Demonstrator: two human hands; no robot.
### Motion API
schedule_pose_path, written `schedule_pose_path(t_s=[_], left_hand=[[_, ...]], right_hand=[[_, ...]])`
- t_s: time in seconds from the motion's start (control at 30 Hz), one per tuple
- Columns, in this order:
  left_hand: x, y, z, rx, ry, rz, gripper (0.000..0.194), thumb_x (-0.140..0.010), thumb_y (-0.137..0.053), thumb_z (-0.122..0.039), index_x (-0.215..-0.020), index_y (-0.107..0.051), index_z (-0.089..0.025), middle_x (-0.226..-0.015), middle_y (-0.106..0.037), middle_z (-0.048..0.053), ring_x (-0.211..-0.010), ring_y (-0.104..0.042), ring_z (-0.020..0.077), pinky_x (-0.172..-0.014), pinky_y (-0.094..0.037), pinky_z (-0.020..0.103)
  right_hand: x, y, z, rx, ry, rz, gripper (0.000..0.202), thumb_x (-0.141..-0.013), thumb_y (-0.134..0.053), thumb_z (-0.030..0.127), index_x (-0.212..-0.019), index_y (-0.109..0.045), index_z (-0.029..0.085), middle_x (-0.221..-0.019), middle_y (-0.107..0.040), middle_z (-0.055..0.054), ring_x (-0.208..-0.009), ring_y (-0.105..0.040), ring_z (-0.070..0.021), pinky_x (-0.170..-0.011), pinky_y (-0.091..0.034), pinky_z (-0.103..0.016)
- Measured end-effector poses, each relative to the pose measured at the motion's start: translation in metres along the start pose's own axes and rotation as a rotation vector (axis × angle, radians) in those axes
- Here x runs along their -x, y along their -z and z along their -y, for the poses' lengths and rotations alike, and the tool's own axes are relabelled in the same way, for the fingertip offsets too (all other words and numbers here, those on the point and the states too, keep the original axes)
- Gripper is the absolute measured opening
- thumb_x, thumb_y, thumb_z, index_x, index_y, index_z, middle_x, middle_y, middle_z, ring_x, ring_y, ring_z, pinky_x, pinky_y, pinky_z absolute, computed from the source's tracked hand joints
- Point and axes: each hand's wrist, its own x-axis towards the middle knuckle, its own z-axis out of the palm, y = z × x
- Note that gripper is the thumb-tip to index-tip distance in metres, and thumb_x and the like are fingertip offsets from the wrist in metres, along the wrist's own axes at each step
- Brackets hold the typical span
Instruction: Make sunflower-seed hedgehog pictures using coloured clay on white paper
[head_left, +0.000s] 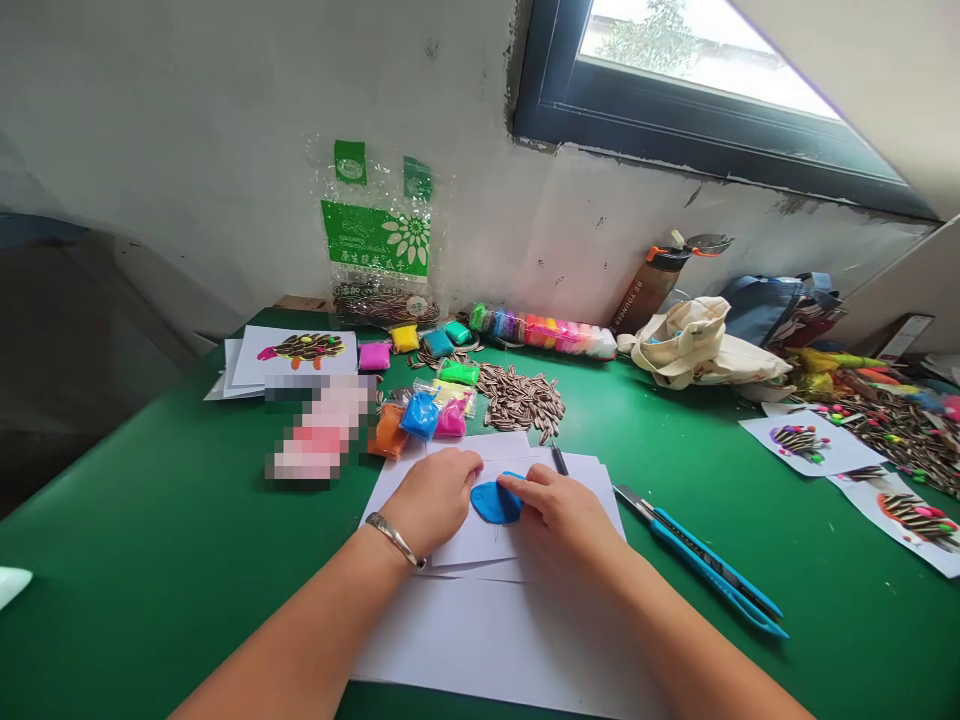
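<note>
A flat blue clay shape [495,503] lies on a small white sheet [457,548], over larger sheets [480,640]. My right hand [559,505] has its index finger stretched onto the upper right of the blue clay; its other fingers are partly hidden beneath. Left of the clay, my left hand [439,497] rests on the paper, its fingers bent together, with a silver bracelet on the wrist. Whether anything is between those fingers is hidden. A dark pen [559,460] lies just beyond my right hand. Faint pencil lines show on the paper around the clay.
Bagged clay in blue [420,414] and orange [389,432] lies behind the paper, beside a pile of sunflower seeds [521,400]. A blue cutter and tweezers [712,565] lie right. Seed pictures [799,440] and a cloth bag [690,345] stand farther back.
</note>
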Motion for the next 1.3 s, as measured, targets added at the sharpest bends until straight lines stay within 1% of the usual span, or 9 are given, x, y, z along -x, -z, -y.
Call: schedule_pose_path(t_s=[0.1,0.2,0.37,0.6,0.8,0.97,1.07,1.17,1.3], left_hand=[[0.0,0.001,-0.001,0.001,0.004,0.003,0.028,-0.09,-0.037,-0.019,-0.093,-0.065,-0.02,-0.091,-0.067,0.007,-0.085,-0.061,0.0199,-0.072,-0.044,0.027],[0.0,0.001,-0.001,-0.001,0.006,0.006,0.028,-0.09,-0.037,-0.019,-0.092,-0.065,-0.019,-0.09,-0.067,0.007,-0.083,-0.061,0.0202,-0.07,-0.044,0.027],[-0.001,0.0,0.0,-0.002,0.005,0.011,0.028,-0.09,-0.036,-0.019,-0.092,-0.065,-0.019,-0.09,-0.067,0.008,-0.083,-0.061,0.0203,-0.07,-0.044,0.028],[-0.001,-0.001,0.001,-0.004,0.001,0.003,0.028,-0.09,-0.037,-0.019,-0.092,-0.065,-0.019,-0.089,-0.066,0.008,-0.083,-0.061,0.0201,-0.07,-0.044,0.027],[-0.001,-0.001,0.001,-0.001,-0.004,0.004,0.028,-0.089,-0.037,-0.017,-0.092,-0.065,-0.018,-0.09,-0.066,0.008,-0.083,-0.061,0.0201,-0.07,-0.044,0.028],[-0.001,-0.001,0.001,-0.006,-0.004,0.004,0.028,-0.09,-0.036,-0.018,-0.094,-0.065,-0.018,-0.091,-0.067,0.008,-0.084,-0.061,0.0204,-0.07,-0.044,0.028],[0.0,-0.001,0.001,-0.01,-0.004,0.006,0.028,-0.09,-0.037,-0.018,-0.092,-0.065,-0.018,-0.09,-0.067,0.008,-0.083,-0.061,0.0206,-0.069,-0.044,0.028],[0.0,-0.001,0.001,-0.01,-0.003,0.01,0.027,-0.088,-0.037,-0.017,-0.091,-0.065,-0.018,-0.089,-0.067,0.008,-0.083,-0.061,0.0206,-0.069,-0.043,0.028],[0.0,-0.001,0.001,-0.006,0.004,0.009,0.027,-0.087,-0.038,-0.015,-0.093,-0.064,-0.018,-0.091,-0.067,0.008,-0.084,-0.061,0.0206,-0.07,-0.044,0.028]], right_hand=[[0.003,0.001,-0.003,-0.085,0.058,-0.003,0.046,-0.078,-0.044,0.006,-0.113,-0.062,0.029,-0.082,-0.058,-0.001,-0.065,-0.052,-0.0111,-0.058,-0.033,-0.02],[0.003,0.002,-0.001,-0.021,0.099,0.042,0.041,-0.076,-0.046,0.006,-0.105,-0.066,0.029,-0.081,-0.057,-0.001,-0.062,-0.049,-0.011,-0.057,-0.03,-0.021],[-0.002,0.003,0.005,0.084,0.055,0.064,0.04,-0.078,-0.048,0.011,-0.108,-0.064,0.032,-0.082,-0.057,-0.001,-0.06,-0.045,-0.0116,-0.055,-0.025,-0.023],[0.001,0.004,0.004,0.029,0.035,0.06,0.046,-0.078,-0.046,0.008,-0.114,-0.06,0.033,-0.081,-0.056,0.0,-0.06,-0.048,-0.0107,-0.054,-0.026,-0.021],[-0.002,0.001,0.01,0.15,0.05,0.066,0.038,-0.079,-0.051,0.014,-0.109,-0.061,0.035,-0.081,-0.057,0.0,-0.057,-0.047,-0.0112,-0.052,-0.023,-0.024],[-0.001,0.0,0.007,0.091,0.028,0.051,0.04,-0.08,-0.048,0.012,-0.11,-0.061,0.037,-0.08,-0.056,0.001,-0.057,-0.047,-0.0105,-0.052,-0.024,-0.023],[0.003,0.003,0.008,0.059,0.04,0.013,0.041,-0.08,-0.046,0.011,-0.111,-0.061,0.033,-0.082,-0.057,0.0,-0.061,-0.049,-0.0108,-0.054,-0.026,-0.022],[0.005,0.003,0.013,0.097,0.072,-0.054,0.038,-0.079,-0.048,0.011,-0.109,-0.063,0.029,-0.083,-0.056,-0.003,-0.064,-0.049,-0.0123,-0.057,-0.027,-0.023],[-0.002,-0.005,0.015,0.178,0.125,-0.063,0.035,-0.078,-0.051,0.011,-0.104,-0.064,0.03,-0.08,-0.056,-0.003,-0.065,-0.046,-0.0139,-0.059,-0.025,-0.026]])
